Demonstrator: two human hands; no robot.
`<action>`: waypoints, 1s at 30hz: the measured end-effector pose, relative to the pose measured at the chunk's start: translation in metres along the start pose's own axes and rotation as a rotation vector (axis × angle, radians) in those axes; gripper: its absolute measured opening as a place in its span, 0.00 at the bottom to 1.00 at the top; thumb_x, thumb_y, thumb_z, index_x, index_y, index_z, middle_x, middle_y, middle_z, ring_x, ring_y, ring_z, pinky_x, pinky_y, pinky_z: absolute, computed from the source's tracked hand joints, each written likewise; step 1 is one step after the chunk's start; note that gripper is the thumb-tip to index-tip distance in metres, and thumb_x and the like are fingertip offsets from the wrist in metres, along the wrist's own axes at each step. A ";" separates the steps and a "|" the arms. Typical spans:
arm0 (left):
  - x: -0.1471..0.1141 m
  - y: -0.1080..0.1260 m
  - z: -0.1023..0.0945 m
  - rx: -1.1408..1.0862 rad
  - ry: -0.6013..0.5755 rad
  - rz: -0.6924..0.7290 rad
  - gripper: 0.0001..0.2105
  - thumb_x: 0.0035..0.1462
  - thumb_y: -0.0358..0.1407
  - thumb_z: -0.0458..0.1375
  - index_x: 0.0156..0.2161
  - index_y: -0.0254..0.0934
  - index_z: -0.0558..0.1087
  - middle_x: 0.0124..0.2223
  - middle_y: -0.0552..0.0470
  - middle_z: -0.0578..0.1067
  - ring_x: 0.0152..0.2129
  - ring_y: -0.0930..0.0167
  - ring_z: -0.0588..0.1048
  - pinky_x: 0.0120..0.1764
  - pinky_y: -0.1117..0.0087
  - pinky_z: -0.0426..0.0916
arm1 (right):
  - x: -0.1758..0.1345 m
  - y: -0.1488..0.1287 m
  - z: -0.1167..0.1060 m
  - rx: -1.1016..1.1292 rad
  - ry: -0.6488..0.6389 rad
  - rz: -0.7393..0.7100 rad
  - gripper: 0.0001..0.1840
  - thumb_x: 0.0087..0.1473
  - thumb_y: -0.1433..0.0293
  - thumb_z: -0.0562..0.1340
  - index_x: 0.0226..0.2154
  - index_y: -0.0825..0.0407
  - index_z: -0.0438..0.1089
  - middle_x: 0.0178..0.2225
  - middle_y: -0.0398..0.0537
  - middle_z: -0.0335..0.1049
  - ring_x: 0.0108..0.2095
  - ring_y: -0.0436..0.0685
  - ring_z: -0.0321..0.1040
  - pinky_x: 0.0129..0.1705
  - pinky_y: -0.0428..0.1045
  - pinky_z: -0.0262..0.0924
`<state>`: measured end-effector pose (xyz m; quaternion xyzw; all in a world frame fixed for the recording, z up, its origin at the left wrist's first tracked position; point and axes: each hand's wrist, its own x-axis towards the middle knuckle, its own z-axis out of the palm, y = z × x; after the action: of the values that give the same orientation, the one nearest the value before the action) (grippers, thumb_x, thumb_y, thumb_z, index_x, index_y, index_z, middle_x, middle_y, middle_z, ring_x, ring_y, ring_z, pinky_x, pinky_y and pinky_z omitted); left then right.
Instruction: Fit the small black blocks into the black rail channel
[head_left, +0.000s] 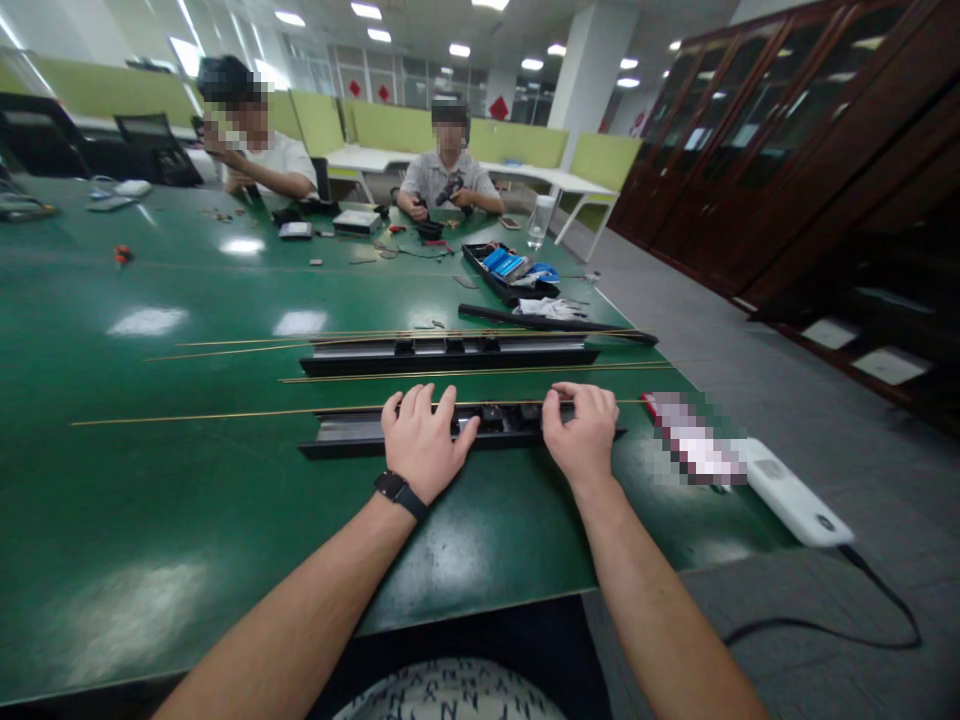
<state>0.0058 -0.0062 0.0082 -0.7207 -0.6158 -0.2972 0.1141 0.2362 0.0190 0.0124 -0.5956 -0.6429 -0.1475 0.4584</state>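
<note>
A long black channel (349, 449) with a silvery inner face and small black blocks (491, 418) inside lies crosswise in front of me. Along its far edge runs a thin brass-coloured rod (225, 415), sticking out well past the left end. My left hand (421, 445), a dark watch on its wrist, rests over the channel with fingers stretched across the far edge and thumb apart. Toward the right end, my right hand (585, 435) has its thumb and curled forefinger closed at the rod; the exact contact is hidden. Behind lies a second black channel (450, 360).
More thin rods (480, 374) lie around the second channel. Farther back are a black bar (555, 322), gloves (551, 308) and a black tray (487, 275) with blue packs. A white device (795, 490) with a cable sits at the right edge. Two people work across the table.
</note>
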 end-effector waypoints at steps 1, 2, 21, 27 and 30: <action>0.000 0.000 0.000 0.000 0.001 0.000 0.24 0.69 0.52 0.54 0.60 0.39 0.76 0.60 0.35 0.77 0.60 0.52 0.71 0.65 0.45 0.56 | 0.001 0.005 0.000 -0.015 0.002 0.030 0.12 0.63 0.63 0.59 0.38 0.51 0.77 0.36 0.52 0.77 0.43 0.63 0.68 0.51 0.57 0.59; 0.000 0.000 0.000 -0.002 0.002 0.000 0.24 0.69 0.52 0.54 0.60 0.39 0.76 0.60 0.35 0.77 0.60 0.51 0.71 0.65 0.45 0.56 | 0.001 0.009 -0.001 -0.030 -0.006 0.056 0.12 0.63 0.63 0.59 0.37 0.51 0.77 0.34 0.51 0.77 0.41 0.62 0.68 0.49 0.56 0.59; 0.000 -0.001 0.000 -0.014 0.011 0.005 0.24 0.69 0.51 0.54 0.61 0.39 0.76 0.61 0.35 0.76 0.61 0.51 0.71 0.65 0.45 0.56 | -0.001 0.008 0.001 -0.050 -0.182 0.149 0.15 0.63 0.60 0.60 0.31 0.49 0.78 0.26 0.47 0.76 0.30 0.58 0.68 0.41 0.53 0.56; -0.001 -0.002 0.001 -0.020 0.018 0.002 0.24 0.68 0.51 0.55 0.61 0.40 0.76 0.61 0.35 0.76 0.61 0.51 0.71 0.65 0.45 0.56 | 0.000 0.013 0.001 -0.076 -0.169 0.202 0.16 0.62 0.59 0.60 0.28 0.49 0.75 0.25 0.47 0.75 0.31 0.58 0.67 0.40 0.53 0.56; -0.001 -0.002 0.001 -0.018 0.025 0.000 0.24 0.68 0.52 0.55 0.60 0.41 0.76 0.61 0.36 0.77 0.61 0.51 0.71 0.65 0.45 0.56 | 0.000 0.013 0.001 -0.063 -0.174 0.211 0.16 0.62 0.59 0.59 0.28 0.49 0.74 0.25 0.47 0.75 0.31 0.59 0.67 0.40 0.53 0.55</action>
<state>0.0045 -0.0059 0.0066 -0.7179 -0.6116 -0.3117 0.1155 0.2478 0.0230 0.0077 -0.6846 -0.6091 -0.0664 0.3948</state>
